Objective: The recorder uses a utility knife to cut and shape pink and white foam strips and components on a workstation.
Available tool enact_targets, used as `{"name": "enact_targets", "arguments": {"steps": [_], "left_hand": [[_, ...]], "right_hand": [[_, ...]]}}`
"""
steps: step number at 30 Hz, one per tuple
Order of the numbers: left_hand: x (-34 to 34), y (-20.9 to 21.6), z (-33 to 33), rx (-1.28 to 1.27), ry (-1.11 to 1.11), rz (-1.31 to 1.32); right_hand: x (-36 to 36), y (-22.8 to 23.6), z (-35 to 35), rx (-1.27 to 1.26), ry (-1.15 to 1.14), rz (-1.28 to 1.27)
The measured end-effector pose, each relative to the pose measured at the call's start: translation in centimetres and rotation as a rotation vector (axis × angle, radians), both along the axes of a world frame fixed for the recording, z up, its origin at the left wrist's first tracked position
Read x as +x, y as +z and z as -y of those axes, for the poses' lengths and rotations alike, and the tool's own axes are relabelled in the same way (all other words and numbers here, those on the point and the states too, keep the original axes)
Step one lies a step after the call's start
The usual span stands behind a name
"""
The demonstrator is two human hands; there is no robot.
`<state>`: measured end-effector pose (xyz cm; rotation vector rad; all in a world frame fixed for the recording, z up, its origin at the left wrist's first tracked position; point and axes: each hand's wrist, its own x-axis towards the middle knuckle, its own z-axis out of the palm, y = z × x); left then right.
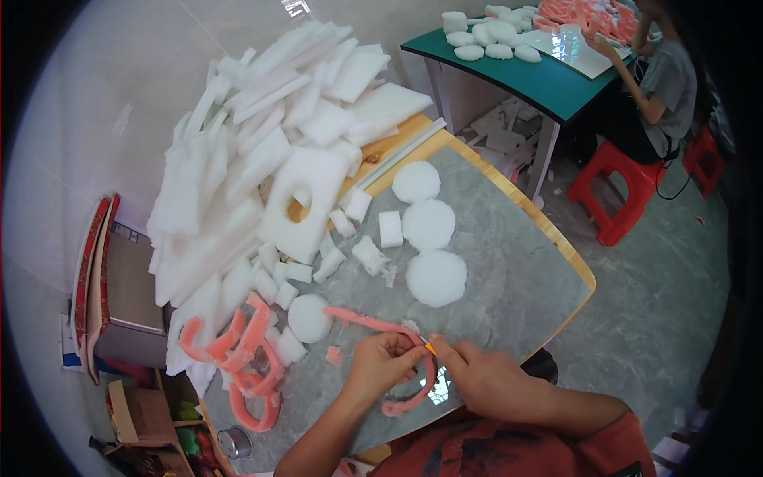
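Note:
A long, curved strip of pink foam lies over the grey tabletop. My left hand is closed, pinching the strip near its bend. Close against it, my right hand grips a thin yellow-orange tool with a narrow metallic tip that meets the strip. Most of that tool is hidden in the fist, so its exact kind does not show. To the left lies a heap of curled pink foam strips. A white foam disc sits between the heap and my left hand, near a small pink scrap.
White foam slabs are piled high at the back left. Three white discs line the table, beside small white offcuts. A metal tin stands front left. Another person sits at a green table, near a red stool.

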<state>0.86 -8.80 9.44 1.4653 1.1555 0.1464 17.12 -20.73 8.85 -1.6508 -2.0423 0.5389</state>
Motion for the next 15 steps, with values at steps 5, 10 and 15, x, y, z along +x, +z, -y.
{"name": "enact_targets", "arguments": {"steps": [5,10,15], "left_hand": [[0.0,-0.4,-0.5,-0.147,0.001,0.052],[-0.4,-0.3,-1.4,-0.212,-0.098,0.078],[-0.2,0.2,-1.0,-0.183,-0.068,0.052]], "right_hand": [[-1.0,0.7,0.6,-0.015,0.020,0.130],[-0.8,0.7,0.8,-0.097,0.014,-0.005],[0.4,2.2,0.0,-0.385,0.044,-0.135]]}}
